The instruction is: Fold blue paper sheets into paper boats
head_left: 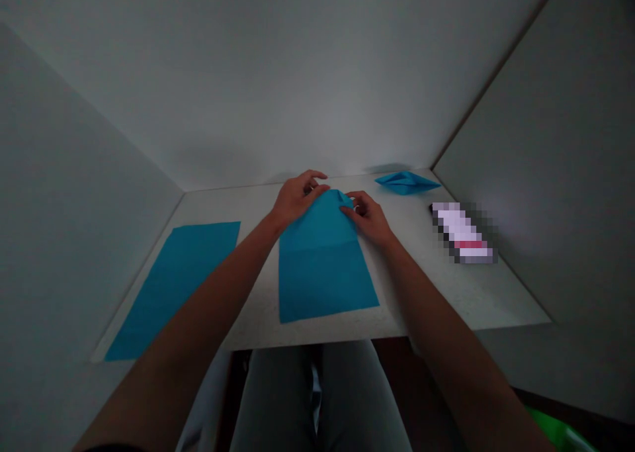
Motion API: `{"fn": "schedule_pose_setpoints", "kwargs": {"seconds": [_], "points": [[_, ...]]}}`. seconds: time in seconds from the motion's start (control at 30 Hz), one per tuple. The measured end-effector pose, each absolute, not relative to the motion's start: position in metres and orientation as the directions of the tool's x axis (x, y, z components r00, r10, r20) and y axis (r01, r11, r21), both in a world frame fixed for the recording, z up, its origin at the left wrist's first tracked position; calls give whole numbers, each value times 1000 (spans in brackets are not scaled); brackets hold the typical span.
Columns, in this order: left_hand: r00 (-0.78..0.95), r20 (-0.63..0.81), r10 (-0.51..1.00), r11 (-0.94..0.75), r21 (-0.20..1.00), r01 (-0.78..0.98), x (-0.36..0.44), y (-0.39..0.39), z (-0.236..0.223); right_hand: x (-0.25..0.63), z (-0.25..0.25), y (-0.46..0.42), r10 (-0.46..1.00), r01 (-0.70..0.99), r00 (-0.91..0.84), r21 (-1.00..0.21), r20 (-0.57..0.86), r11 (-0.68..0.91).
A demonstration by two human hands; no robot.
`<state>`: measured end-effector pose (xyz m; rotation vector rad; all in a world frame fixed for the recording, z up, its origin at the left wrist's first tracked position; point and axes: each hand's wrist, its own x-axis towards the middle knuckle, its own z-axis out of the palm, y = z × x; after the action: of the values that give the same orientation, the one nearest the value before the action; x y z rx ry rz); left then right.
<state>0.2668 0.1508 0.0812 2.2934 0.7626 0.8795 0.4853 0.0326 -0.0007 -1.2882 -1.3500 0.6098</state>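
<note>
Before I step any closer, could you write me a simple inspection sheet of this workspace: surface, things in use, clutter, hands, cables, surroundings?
Surface: pale table, set against walls.
Job's things: middle blue sheet, lying flat with a crease across it and its far right corner bent or folded; left blue sheet, flat; folded blue piece, pointed at both ends, at the far right.
Clutter: phone-like device at the right, pixelated.
Hands: left hand at the middle sheet's far edge; right hand touching its far right corner; exact grip unclear.
Cables: nothing seen.
Surroundings: plain back wall; green object at bottom right, unidentifiable.
</note>
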Motion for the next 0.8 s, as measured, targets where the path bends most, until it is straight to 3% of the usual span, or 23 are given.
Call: {"fn": "schedule_pose_setpoints", "kwargs": {"seconds": [0.1, 0.23, 0.33, 0.47, 0.6, 0.8], "points": [[445, 455, 771, -625, 676, 390, 229, 145, 65, 487, -2, 34, 905, 345, 252, -905, 343, 248], [264, 395, 880, -474, 773, 422, 188, 135, 26, 488, -4, 36, 903, 367, 267, -902, 336, 227], [273, 308, 911, -391, 856, 339, 177, 132, 4, 488, -3, 36, 895, 363, 283, -903, 343, 231], [238, 290, 927, -358, 872, 333, 179, 135, -3, 490, 0, 34, 871, 339, 323, -905, 370, 259], [241, 191, 951, -255, 929, 269, 184, 139, 0, 491, 1, 33, 900, 246, 322, -944, 292, 218], [220, 217, 951, -243, 965, 99, 189, 139, 7, 488, 5, 34, 898, 135, 354, -965, 261, 227]]}}
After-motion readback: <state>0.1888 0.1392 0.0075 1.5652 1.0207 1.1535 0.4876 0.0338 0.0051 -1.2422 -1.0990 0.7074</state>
